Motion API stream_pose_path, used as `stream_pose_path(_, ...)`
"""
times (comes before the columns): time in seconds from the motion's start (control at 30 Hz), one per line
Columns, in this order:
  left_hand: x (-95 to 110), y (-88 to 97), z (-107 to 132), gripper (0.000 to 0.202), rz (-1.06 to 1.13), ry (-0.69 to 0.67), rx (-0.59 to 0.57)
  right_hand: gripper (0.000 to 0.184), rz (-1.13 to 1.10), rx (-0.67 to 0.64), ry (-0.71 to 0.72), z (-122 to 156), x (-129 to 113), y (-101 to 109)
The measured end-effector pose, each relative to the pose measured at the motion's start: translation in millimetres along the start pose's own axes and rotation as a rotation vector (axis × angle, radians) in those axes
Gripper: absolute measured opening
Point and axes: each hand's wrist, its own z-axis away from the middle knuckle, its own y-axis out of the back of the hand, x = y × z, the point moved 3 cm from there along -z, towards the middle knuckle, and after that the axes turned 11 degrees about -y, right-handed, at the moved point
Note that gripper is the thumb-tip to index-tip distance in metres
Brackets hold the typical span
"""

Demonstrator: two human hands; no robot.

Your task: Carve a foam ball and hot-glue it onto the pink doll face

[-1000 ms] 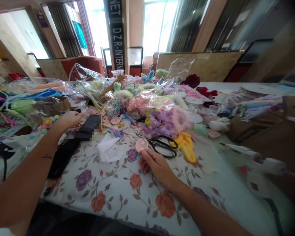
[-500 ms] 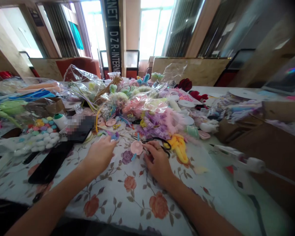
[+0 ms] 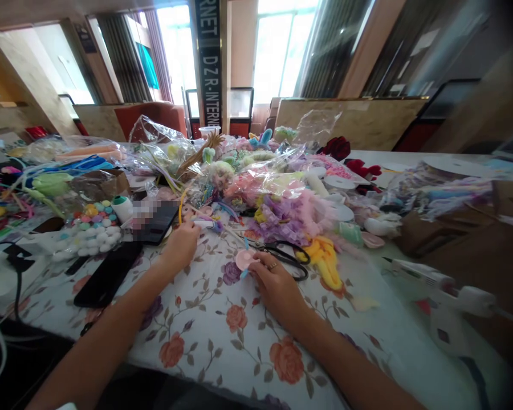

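My right hand (image 3: pixel 277 285), a ring on one finger, pinches the right edge of a round pale pink disc (image 3: pixel 243 259). Light blue strips stick out from the disc above and below. Black-handled scissors (image 3: pixel 297 253) lie just beyond this hand. Farther off, my left hand (image 3: pixel 182 245) is closed, its fingertips at a small whitish and purple piece (image 3: pixel 209 224). Whether the fingers grip that piece or something smaller is hidden. A yellow fuzzy strip (image 3: pixel 325 262) lies to the right of the scissors.
A white glue gun (image 3: pixel 444 290) lies at the right by a cardboard box (image 3: pixel 436 228). At left are a black phone (image 3: pixel 106 276), a bag of pompoms (image 3: pixel 94 233) and a thread spool (image 3: pixel 122 208). Purple ruffled material (image 3: pixel 282 219) and plastic-wrapped craft pieces fill the back.
The view has turned slightly left. My left hand has reached farther from me toward the small pieces. My right fingers have come onto the pink disc's edge.
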Motion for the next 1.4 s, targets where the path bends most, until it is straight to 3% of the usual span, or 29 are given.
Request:
stream_pose_path(0.1, 14, 27.4, 9, 0.027, 0.029, 0.0, 0.336, 0.022, -0.101, 0.06, 0.002, 0, -3, 6)
stream_pose_path(0.17, 31, 38.1, 13, 0.024, 0.246, -0.082, 0.502, 0.019, -0.209, 0.106, -0.017, -2, -5, 11)
stream_pose_path(0.2, 41, 37.8, 13, 0.023, 0.411, -0.14, 0.498, 0.017, -0.263, 0.126, -0.044, -3, -4, 14)
stream_pose_path(0.27, 62, 28.4, 9, 0.024, 0.745, -0.263, 0.359, 0.011, -0.351, 0.16, -0.146, -4, 0, 17)
stream_pose_path(0.37, 88, 8.2, 3, 0.035, 0.993, -0.379, 0.16, 0.007, -0.444, 0.179, -0.33, -3, 8, 18)
stream_pose_path(0.47, 95, -4.0, 0, 0.038, 1.001, -0.404, 0.142, 0.008, -0.474, 0.159, -0.341, -4, 10, 19)
stream_pose_path(0.57, 94, -6.1, 2, 0.023, 0.944, -0.44, 0.191, 0.008, -0.458, 0.146, -0.197, -5, 3, 23)
stream_pose_path(0.7, 95, -2.1, 14, 0.009, 0.749, -0.532, 0.356, 0.014, -0.428, 0.148, -0.107, -4, -5, 25)
stream_pose_path(0.8, 100, -0.3, 26, 0.016, 0.546, -0.601, 0.511, 0.021, -0.344, 0.19, -0.073, 0, -9, 24)
stream_pose_path(0.9, 104, -0.1, 32, 0.016, 0.446, -0.63, 0.592, 0.019, -0.265, 0.233, -0.01, 4, -13, 22)
stream_pose_path(1.07, 105, 2.6, 30, 0.016, 0.495, -0.606, 0.541, 0.017, -0.252, 0.248, -0.019, 3, -19, 24)
stream_pose_path(1.27, 102, 1.5, 29, 0.022, 0.615, -0.579, 0.49, 0.021, -0.194, 0.307, 0.091, 2, -32, 28)
stream_pose_path(1.4, 99, -0.2, 28, 0.02, 0.601, -0.553, 0.525, 0.015, -0.243, 0.313, 0.003, -2, -29, 27)
